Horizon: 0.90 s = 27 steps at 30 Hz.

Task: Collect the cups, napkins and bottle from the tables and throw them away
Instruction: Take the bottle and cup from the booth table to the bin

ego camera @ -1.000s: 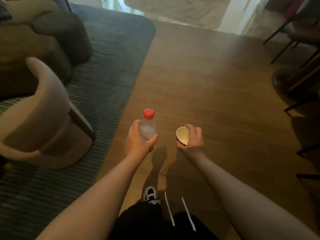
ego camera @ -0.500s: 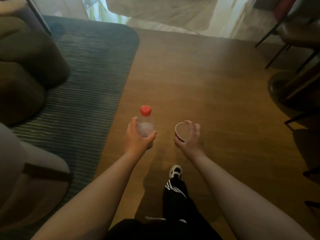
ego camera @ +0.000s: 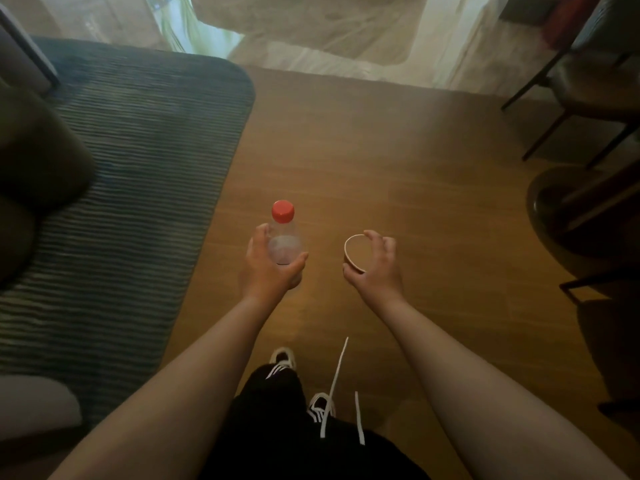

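Head view: your left hand (ego camera: 268, 271) grips the clear bottle (ego camera: 284, 242) by its lower body, fingers and thumb wrapped around it, red cap (ego camera: 283, 212) pointing away from you. Your right hand (ego camera: 377, 268) holds the paper cup (ego camera: 355, 252) on its side, fingers curled over the wall, open mouth turned left toward the bottle. Both are carried above the wooden floor (ego camera: 398, 168), the striped rug (ego camera: 138, 168) to your left and chair legs (ego camera: 547, 140) at right.
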### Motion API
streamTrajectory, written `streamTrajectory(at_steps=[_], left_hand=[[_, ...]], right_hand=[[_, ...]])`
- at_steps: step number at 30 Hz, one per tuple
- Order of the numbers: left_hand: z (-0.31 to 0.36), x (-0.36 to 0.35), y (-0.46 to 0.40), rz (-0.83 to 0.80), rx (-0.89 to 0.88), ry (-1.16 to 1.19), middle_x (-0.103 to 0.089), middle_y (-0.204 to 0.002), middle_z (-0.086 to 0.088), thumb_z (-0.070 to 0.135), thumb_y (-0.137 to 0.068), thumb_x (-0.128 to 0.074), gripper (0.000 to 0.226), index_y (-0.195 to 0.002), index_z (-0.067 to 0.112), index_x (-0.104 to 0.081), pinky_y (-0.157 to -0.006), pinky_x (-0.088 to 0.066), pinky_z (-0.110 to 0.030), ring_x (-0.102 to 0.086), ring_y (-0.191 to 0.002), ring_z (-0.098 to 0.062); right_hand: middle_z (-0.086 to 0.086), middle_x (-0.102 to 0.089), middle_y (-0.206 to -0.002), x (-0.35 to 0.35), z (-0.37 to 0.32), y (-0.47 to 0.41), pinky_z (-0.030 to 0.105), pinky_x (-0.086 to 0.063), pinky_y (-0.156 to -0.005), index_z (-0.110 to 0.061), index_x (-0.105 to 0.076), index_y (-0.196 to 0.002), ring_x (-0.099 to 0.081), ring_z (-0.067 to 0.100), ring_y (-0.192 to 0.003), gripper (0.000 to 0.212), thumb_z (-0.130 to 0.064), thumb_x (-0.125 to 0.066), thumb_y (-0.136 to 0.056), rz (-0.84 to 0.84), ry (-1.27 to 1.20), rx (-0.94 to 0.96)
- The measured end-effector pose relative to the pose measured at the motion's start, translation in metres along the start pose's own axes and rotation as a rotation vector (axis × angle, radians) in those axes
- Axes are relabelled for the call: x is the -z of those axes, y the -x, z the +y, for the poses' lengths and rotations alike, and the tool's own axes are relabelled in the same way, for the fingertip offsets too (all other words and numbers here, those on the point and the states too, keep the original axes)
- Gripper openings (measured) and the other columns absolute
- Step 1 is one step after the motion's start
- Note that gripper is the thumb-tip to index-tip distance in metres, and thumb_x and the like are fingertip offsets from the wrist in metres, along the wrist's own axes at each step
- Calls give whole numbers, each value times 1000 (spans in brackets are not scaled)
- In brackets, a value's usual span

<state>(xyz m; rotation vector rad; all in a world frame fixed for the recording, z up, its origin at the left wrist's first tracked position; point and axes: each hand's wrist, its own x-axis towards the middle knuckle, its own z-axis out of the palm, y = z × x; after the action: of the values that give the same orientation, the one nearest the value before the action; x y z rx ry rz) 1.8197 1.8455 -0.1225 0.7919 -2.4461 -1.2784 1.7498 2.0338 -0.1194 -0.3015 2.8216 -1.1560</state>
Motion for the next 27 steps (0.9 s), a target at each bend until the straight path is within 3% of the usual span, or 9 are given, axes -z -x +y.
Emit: streamTrajectory(at_steps=[7,13,19,22,27], left_hand=[[3,-24,-95,44,18,-19,-50,-122,0,53,-66,-75,73,-125,32,-37,-70,-47,-32,-52,-100,-17],[-1,-37,-200,69,72,10,-49,-126,0,51,-67,-76,76,-128,31,-36,-79,-52,-40,-53,-109,-20],[15,-40,-311,63,86,-21,-48,-127,-1,45,-69,-77,74,-128,29,-36,-76,-43,-30,-51,-112,-21],[30,-43,-362,71,83,-27,-48,-130,-1,43,-70,-79,77,-132,28,-35,-78,-42,-29,-50,-115,-20],[48,-56,-441,63,74,-45,-48,-131,-2,43,-71,-78,77,-133,25,-37,-87,-50,-39,-50,-117,-22]], right_hand=[[4,-39,-127,-23,-4,-102,31,-45,-84,-24,-41,-133,-51,21,-103,69,-28,-75,-73,-41,14,12],[7,-39,-127,-56,-22,-213,27,-41,-82,-20,-41,-133,-52,23,-103,69,-28,-75,-74,-78,34,43],[7,-40,-125,-75,-57,-326,34,-45,-87,-18,-42,-133,-51,24,-104,69,-27,-75,-73,-67,17,52],[7,-41,-124,-78,-65,-376,30,-43,-84,-19,-43,-132,-50,23,-102,69,-27,-76,-73,-34,5,32],[5,-41,-123,-83,-72,-454,25,-39,-80,-20,-44,-132,-46,15,-96,68,-27,-76,-72,-14,-7,26]])
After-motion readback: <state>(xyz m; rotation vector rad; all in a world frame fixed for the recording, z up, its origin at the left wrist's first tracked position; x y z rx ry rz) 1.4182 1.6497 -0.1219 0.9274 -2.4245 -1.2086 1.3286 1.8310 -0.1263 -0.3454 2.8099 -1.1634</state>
